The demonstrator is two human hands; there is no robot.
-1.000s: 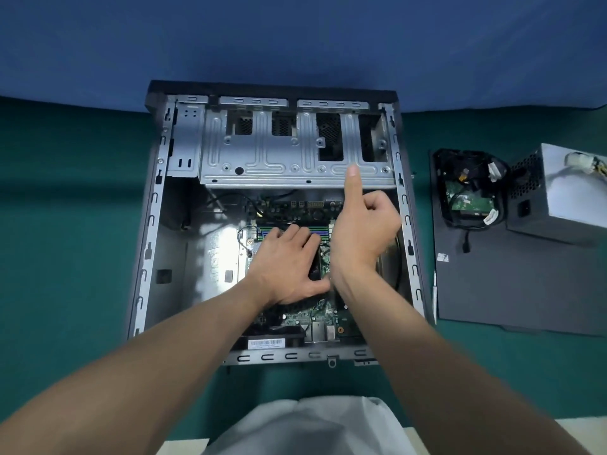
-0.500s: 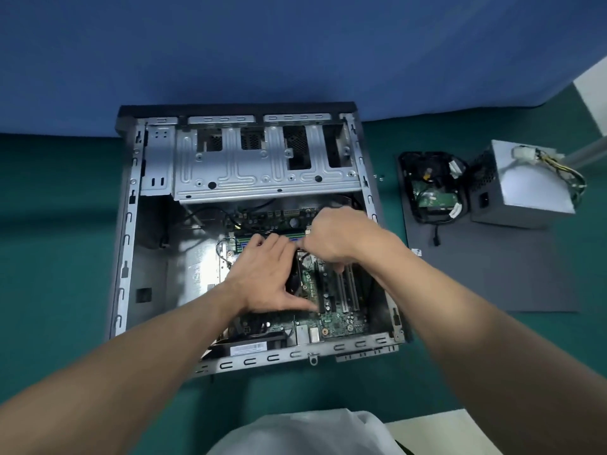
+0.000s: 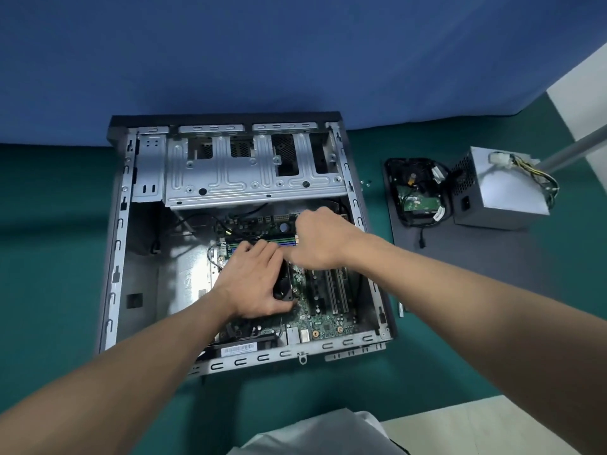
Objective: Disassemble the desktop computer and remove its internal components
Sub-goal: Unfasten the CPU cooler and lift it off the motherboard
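Green table (image 3: 49,257) meets a blue backdrop (image 3: 295,44). The open computer case (image 3: 115,257) surrounds the left hand (image 3: 253,280), spread flat on the black cooler (image 3: 283,287); the right hand (image 3: 318,238) curls just beyond, grip unclear

Bright, even light from above
The shiny case floor (image 3: 192,274) glared white, soft shadows lay inside, and the edges looked bent.

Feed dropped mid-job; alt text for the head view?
Inside the open computer case, the left hand rests on the black fan while the right hand curls over the motherboard. A power supply and hard drive lie outside, at right.
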